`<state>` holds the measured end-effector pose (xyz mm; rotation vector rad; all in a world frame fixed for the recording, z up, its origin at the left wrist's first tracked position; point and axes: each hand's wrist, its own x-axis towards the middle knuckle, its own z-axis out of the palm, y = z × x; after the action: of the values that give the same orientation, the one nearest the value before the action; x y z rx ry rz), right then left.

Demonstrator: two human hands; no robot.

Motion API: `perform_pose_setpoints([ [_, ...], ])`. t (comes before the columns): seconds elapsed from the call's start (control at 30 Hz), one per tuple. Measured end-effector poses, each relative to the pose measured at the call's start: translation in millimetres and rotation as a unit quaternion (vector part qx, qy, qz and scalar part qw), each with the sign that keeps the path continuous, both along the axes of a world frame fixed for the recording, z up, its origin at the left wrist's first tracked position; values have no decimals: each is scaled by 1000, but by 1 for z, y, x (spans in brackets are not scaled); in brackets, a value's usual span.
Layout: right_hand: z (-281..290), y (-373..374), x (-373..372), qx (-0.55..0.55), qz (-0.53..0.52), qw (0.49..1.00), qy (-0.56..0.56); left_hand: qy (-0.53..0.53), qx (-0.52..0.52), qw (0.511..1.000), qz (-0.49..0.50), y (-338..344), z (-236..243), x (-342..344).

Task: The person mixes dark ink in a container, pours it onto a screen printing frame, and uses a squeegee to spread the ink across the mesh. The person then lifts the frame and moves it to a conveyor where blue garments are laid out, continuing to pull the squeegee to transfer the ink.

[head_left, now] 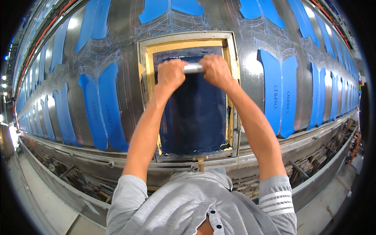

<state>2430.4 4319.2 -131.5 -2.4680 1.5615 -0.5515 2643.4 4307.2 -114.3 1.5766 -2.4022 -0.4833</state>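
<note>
A screen printing frame [234, 51] with yellow tape around its inner edge lies on the long dark table in front of me. Dark blue ink covers its mesh [196, 117]. Near the frame's far end, both hands are closed around a squeegee, whose pale grey handle [193, 68] shows between them. My left hand [171, 73] wraps its left part and my right hand [216, 70] its right part. Both arms reach far forward. The squeegee's blade is hidden from view.
Blue cut fabric pieces [105, 105] with dark printing lie in pairs on the table, left and right of the frame; more [280, 94] run along its length. A metal rail [266, 143] edges the near side. A small clamp-like fitting [201, 164] sits at the frame's near edge.
</note>
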Motion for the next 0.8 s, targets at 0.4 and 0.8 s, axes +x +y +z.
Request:
perform_pose_setpoints([
  [0.4,28,279,30,202,23,979,12,47,87,995,-27,283,4,35],
  [0.8,14,-8,-6,139,-15,989,52,-39,26,998,-29,-6,7,-1],
])
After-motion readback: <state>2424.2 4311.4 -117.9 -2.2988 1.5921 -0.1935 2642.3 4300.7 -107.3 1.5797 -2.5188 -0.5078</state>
